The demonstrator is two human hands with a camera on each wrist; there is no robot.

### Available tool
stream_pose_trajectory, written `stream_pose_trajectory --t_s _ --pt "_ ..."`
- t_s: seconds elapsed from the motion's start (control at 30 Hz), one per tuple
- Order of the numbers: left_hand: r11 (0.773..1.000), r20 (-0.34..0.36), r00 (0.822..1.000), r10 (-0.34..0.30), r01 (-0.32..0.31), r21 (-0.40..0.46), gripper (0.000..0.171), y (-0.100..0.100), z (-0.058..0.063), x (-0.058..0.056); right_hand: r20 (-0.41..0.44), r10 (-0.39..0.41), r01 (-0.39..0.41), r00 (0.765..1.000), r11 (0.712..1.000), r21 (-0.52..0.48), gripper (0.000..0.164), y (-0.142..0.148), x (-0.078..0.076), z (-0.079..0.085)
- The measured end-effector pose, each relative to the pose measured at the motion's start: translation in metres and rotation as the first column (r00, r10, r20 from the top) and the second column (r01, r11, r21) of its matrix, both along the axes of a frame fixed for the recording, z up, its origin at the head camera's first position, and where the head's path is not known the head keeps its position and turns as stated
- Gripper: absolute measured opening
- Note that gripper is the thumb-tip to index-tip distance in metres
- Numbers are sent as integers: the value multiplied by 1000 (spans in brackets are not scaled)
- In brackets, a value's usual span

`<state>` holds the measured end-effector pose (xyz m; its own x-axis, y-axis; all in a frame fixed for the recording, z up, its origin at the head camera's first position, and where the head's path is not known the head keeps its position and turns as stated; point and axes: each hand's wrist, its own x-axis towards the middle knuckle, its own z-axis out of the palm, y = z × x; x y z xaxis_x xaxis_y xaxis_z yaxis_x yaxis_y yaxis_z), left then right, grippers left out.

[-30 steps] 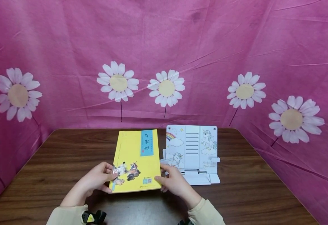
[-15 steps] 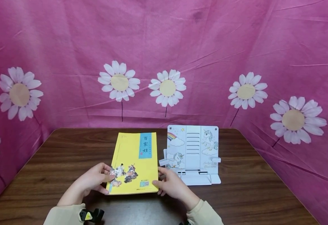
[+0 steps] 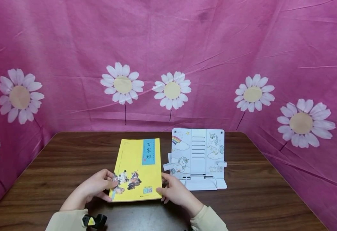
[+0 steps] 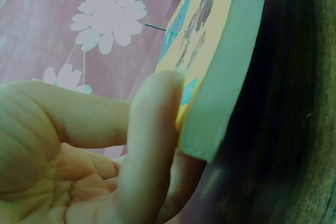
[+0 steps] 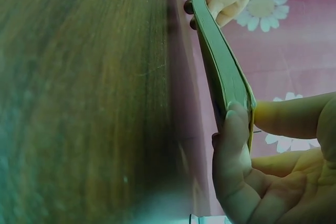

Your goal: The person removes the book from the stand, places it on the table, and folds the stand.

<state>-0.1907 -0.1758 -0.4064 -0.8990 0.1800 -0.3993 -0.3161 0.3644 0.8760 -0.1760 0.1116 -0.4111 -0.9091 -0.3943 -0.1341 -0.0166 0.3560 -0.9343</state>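
Note:
A yellow paperback book point(image 3: 133, 170) with a blue title panel is held between both hands, its cover facing up. My left hand point(image 3: 97, 185) pinches the lower left edge, thumb on the cover and fingers beneath. On the opposite edge my right hand point(image 3: 175, 192) grips the lower right corner the same way. Both wrist views show a gap between the book point(image 5: 223, 61) and the tabletop. A white book stand point(image 3: 198, 150) with unicorn and rainbow pictures stands upright just right of the book, behind my right hand.
The dark wooden table point(image 3: 258, 199) has its far edge near a pink cloth backdrop point(image 3: 209, 48) printed with daisies. The stand's left side clip point(image 3: 167, 166) juts out close to the book's right edge. A wire holder crosses the stand's bottom ledge point(image 3: 203, 184).
Both hands have brought the book a little toward me and slightly left, away from the stand. Their hold on it is the same, and the stand stays in place.

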Motion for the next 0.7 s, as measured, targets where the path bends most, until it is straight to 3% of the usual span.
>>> stream_pose_trajectory --t_s 0.7 --pt "1000 6 1000 3 -3 -15 26 2 -7 0 -2 -1 1 1000 997 79 48 0 -2 -7"
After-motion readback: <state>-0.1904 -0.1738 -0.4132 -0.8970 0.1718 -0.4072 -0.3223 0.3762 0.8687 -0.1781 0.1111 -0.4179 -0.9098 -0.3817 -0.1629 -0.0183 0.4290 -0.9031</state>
